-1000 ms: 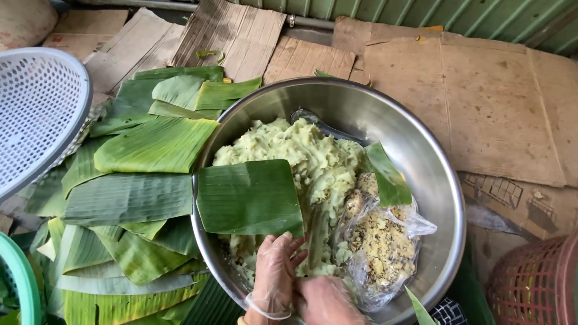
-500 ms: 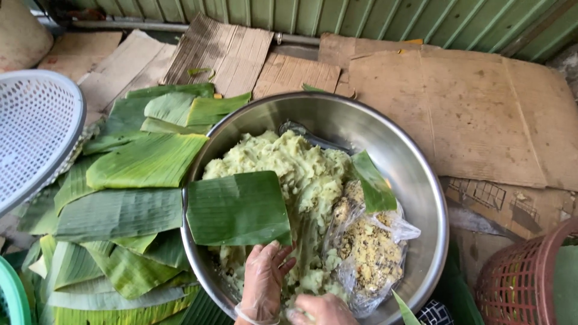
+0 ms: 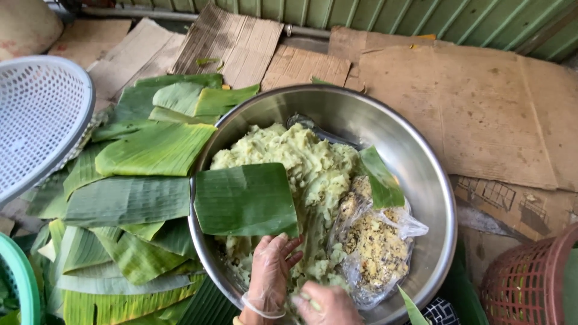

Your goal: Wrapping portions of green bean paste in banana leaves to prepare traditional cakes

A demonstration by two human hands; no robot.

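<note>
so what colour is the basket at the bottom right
Dark red basket, seen in the head view.

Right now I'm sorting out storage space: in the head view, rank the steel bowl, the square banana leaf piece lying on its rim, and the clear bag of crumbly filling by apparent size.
1. steel bowl
2. square banana leaf piece
3. clear bag of crumbly filling, somewhat smaller than the leaf piece

the left hand point(image 3: 271, 274) in a thin clear plastic glove reaches forward, fingers spread; the bare right hand point(image 3: 325, 303) curls just beside it.
</note>
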